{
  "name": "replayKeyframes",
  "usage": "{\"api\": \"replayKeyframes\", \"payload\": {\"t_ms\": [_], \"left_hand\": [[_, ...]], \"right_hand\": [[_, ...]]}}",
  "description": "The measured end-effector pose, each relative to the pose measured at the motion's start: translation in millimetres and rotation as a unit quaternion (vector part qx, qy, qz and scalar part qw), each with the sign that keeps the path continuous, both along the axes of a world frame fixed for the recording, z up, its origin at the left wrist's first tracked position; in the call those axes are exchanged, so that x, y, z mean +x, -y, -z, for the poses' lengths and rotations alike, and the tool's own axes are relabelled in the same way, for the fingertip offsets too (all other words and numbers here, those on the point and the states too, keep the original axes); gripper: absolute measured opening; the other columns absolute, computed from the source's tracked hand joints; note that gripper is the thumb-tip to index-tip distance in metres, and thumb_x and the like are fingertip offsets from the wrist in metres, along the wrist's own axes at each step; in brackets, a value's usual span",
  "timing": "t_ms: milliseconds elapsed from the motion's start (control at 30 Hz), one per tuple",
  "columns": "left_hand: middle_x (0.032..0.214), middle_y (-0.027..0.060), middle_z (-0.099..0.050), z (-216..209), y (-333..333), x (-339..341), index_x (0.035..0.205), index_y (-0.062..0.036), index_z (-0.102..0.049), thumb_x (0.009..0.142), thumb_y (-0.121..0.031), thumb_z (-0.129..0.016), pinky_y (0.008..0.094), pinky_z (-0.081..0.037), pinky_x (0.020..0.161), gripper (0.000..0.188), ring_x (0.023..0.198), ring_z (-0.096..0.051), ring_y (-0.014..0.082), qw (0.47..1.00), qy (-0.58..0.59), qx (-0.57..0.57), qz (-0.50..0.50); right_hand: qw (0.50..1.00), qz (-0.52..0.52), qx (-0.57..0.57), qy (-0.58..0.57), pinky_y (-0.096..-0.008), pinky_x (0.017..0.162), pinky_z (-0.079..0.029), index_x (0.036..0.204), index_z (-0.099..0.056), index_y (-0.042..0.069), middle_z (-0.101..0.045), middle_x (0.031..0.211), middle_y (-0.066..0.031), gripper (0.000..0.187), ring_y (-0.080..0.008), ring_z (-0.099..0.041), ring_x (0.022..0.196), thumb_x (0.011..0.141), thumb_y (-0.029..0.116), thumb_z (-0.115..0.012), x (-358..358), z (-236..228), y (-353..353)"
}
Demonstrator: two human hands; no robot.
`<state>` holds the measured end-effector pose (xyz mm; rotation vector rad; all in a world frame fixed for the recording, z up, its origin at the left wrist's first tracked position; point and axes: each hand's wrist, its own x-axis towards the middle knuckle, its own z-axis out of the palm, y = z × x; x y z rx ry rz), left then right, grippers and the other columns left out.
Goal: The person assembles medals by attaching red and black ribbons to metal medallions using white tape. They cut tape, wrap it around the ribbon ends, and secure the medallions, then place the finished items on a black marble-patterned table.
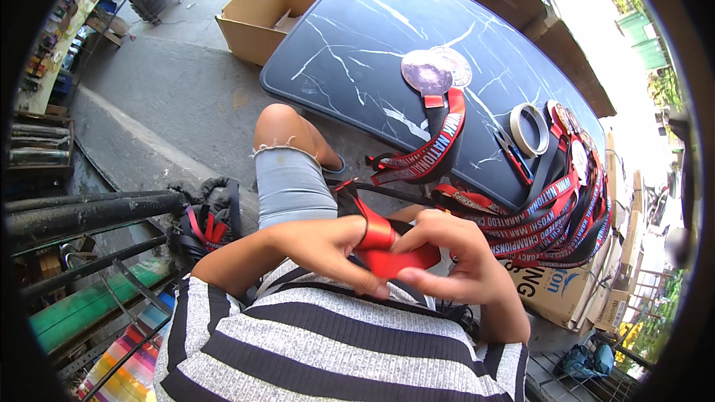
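Note:
Close to my striped shirt, a red ribbon [380,232] is looped and folded between my two hands. My left hand [324,248] is closed on it, with the ribbon passing between thumb and fingers. Thumb and fingers of my right hand [456,257] pinch its folded lower part from the other side. Just beyond, two round medals [426,72] lie on the dark marble-patterned table [342,37], and their red and black printed ribbons [439,145] hang over the near edge.
A pile of medal ribbons [555,216] drapes off the table's right side, beside a tape roll [529,130] and a pointed tool with dark handles [514,158]. Cardboard boxes [253,18] stand behind and below the table. Left are black metal bars [97,212] with hanging ribbon pieces [208,231].

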<state>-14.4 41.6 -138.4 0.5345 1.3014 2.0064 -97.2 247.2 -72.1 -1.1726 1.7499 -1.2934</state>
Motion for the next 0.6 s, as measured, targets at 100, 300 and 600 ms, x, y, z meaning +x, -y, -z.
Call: {"api": "replayKeyframes", "payload": {"t_ms": [100, 300, 600], "left_hand": [[0.075, -0.0010, -0.058, -1, -2, -3, 0.096, -0.0021, -0.062, 0.090, -0.029, -0.074, 0.0219, -0.044, 0.062, 0.030, 0.073, -0.057, 0.0057, 0.994, -0.007, 0.042, 0.097], [0.070, -0.0064, -0.049, 7, -2, -2, 0.098, 0.0004, -0.063, 0.095, -0.035, -0.067, 0.0188, -0.028, 0.050, 0.035, 0.057, -0.042, 0.0008, 0.973, 0.102, 0.187, 0.089], [0.066, -0.0069, -0.043, 38, -22, 3, 0.107, 0.0044, -0.062, 0.091, -0.033, -0.066, 0.0193, -0.027, 0.053, 0.041, 0.056, -0.037, 0.0011, 0.954, 0.134, 0.260, -0.066]], "right_hand": [[0.993, -0.035, -0.028, -0.110, -0.0377, 0.065, -0.041, 0.092, -0.065, 0.006, -0.052, 0.076, -0.0089, 0.015, -0.0250, -0.054, 0.072, 0.084, 0.014, -0.074, -3, -4, 15], [0.907, 0.154, 0.001, -0.392, -0.0423, 0.095, -0.045, 0.116, -0.063, 0.006, -0.058, 0.123, -0.0155, 0.033, -0.0343, -0.059, 0.109, 0.088, 0.022, -0.070, -69, 20, 39], [0.864, 0.228, 0.232, -0.384, -0.0471, 0.108, -0.034, 0.120, -0.058, 0.000, -0.057, 0.126, -0.0201, 0.073, -0.0347, -0.050, 0.125, 0.074, 0.052, -0.079, -159, 59, 53]]}}
